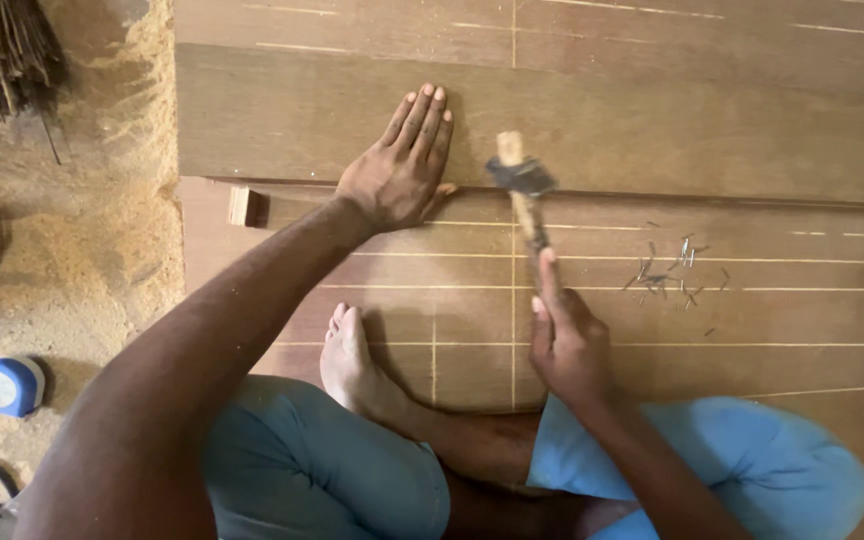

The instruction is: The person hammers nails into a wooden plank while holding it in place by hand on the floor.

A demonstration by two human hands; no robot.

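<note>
Upper board (pixel 602 120) pinned flat by open left hand (pixel 400 165); hammer (pixel 524 195) gripped in closed right hand (pixel 564 340), head poised over seam; nails (pixel 667 270) kept w/in reach

The left hand (pixel 399 165) lies flat on the upper plank (pixel 652 120), at its near edge. Just right of it is the hammer (pixel 522 190), whose handle goes down into the right hand (pixel 564 340). Both are over the lower board (pixel 752 320). The nails (pixel 670 272) lie on this board, right of the handle. A small wood block (pixel 241 206) sits left of the left hand. The tape measure (pixel 5 385) lies on the sawdust floor (pixel 82 250), far left.
</note>
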